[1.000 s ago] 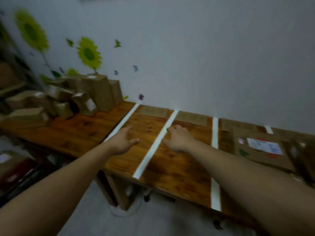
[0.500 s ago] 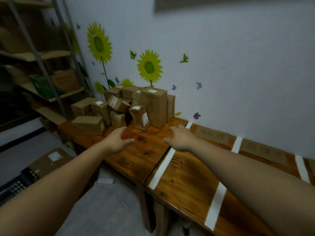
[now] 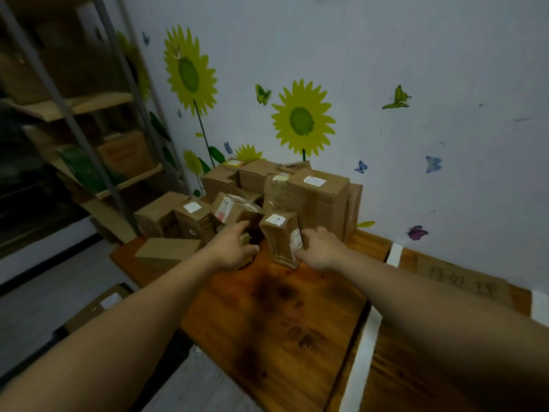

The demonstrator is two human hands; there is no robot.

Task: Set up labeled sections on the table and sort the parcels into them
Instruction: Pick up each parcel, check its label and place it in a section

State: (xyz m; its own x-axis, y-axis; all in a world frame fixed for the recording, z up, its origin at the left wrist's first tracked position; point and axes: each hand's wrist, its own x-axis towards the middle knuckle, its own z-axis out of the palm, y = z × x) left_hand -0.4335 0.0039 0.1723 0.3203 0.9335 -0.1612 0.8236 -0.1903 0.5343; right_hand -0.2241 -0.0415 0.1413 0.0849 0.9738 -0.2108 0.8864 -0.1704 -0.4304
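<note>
Brown corrugated cardboard parcels (image 3: 267, 188) stand heaped at the far left end of the dark-stained wooden worktop (image 3: 282, 322), against the wall. One tall, narrow brown parcel with a white label on top (image 3: 280, 239) stands upright at the front of the heap, slightly tilted. The right hand (image 3: 319, 248) is at its right face, fingers spread and apparently just touching the taped side; no closed grip is formed. The left hand (image 3: 233, 248) is open over a small low brown parcel (image 3: 245, 240), fingers curled downward; whether it has contact is unclear, as the hand hides most of that parcel.

Recommended practice for this pick: take the tall parcel low and from both broad faces, since it looks top-heavy and could topple into its neighbours. Lift straight up before moving right, clear of the crumpled clear-wrapped parcel (image 3: 234, 208) behind. Read the label before carrying, so it goes to the correct section in one trip.

Sections are in place: white tape strips (image 3: 361, 361) cross the worktop to the right, and a flat brown cardboard sign with handwritten characters (image 3: 463, 282) lies by the wall beyond the first strip. The near section is bare wood.

Room: white wall with yellow sunflower stickers (image 3: 303, 120) and butterflies; a grey metal shelving rack (image 3: 116, 69) with more boxes at left; another boxed parcel on the floor (image 3: 98, 304).
</note>
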